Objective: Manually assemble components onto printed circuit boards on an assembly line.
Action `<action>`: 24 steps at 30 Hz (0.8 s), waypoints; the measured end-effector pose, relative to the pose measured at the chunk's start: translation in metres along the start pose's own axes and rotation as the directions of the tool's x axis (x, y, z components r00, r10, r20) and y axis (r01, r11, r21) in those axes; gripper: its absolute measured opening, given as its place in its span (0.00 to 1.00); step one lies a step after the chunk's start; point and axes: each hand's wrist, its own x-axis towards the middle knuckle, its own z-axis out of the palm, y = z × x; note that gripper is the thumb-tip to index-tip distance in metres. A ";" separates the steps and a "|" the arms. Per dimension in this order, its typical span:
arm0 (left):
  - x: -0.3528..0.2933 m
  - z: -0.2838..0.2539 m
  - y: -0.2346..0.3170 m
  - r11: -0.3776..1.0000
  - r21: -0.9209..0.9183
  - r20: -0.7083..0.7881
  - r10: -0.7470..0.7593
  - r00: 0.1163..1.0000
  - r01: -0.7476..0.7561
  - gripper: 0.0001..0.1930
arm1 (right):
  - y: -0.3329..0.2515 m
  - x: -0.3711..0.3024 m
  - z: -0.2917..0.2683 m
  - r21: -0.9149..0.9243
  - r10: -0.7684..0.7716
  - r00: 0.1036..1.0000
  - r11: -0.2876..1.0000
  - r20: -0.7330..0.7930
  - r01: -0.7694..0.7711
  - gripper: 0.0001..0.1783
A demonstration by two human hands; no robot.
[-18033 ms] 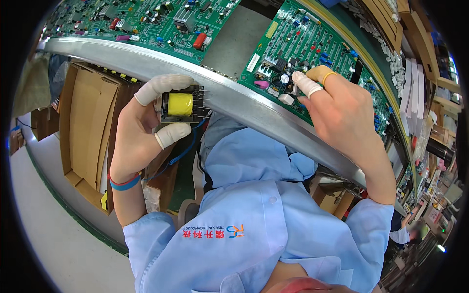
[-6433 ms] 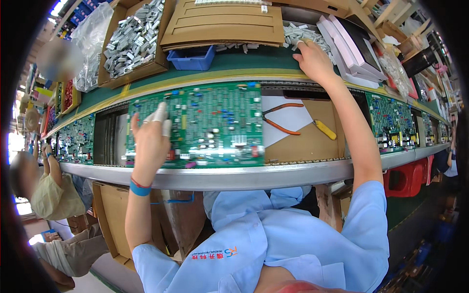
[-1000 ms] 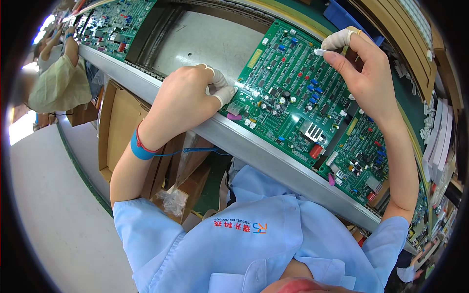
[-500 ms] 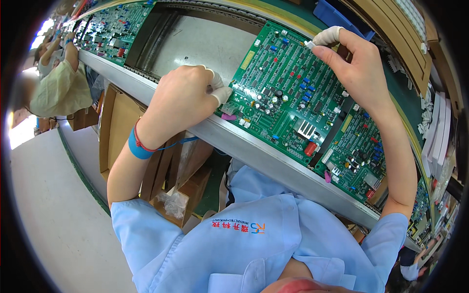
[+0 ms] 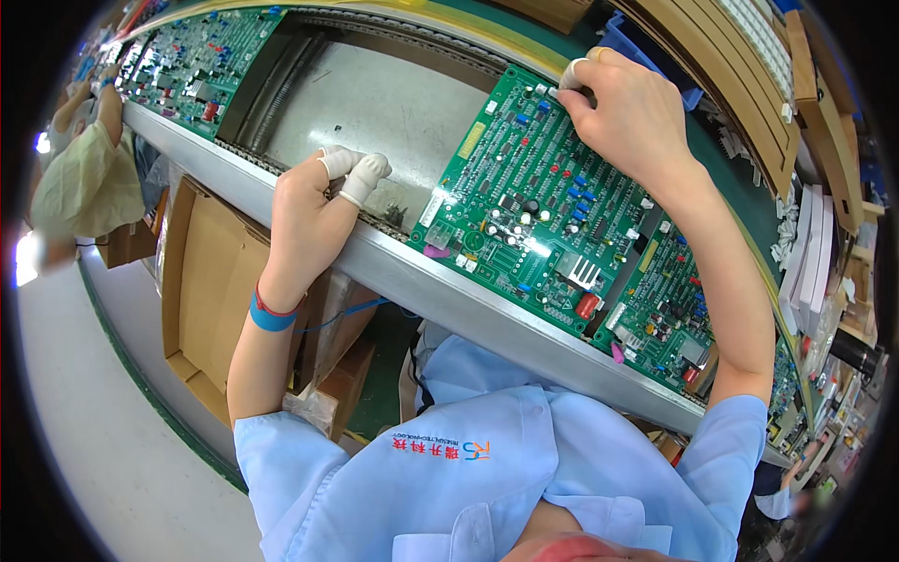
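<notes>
A green circuit board (image 5: 510, 201), full of small blue, red and white parts, lies on the metal-edged line in front of me. At its far edge my right hand (image 5: 632, 117) pinches a small white connector (image 5: 554, 93) between thumb and forefinger, mostly hidden by the fingertips. My left hand (image 5: 318, 211) hovers left of the board above the line's near rail, apart from the board. Its white-covered thumb and forefinger are pressed together, with nothing visible between them. A long white connector (image 5: 433, 208) stands at the board's left edge, near a purple tab (image 5: 436, 252).
A second green board (image 5: 670, 309) adjoins on the right, and another (image 5: 192, 70) lies far left. The near metal rail (image 5: 449, 281) runs between me and the boards. Beyond are a blue bin (image 5: 646, 47) and cardboard trays (image 5: 721, 66). Another person (image 5: 89, 178) works far left.
My left hand has drawn back leftward from the board's left edge, uncovering the long white connector there. My right hand has moved left along the far edge with the small connector. The view has shifted slightly.
</notes>
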 end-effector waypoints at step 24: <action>0.108 -0.006 0.082 0.913 -0.006 -0.074 0.407 0.911 -0.408 0.13 | 0.197 -0.218 -0.177 0.139 0.725 0.644 0.684 -0.244 -0.716 0.14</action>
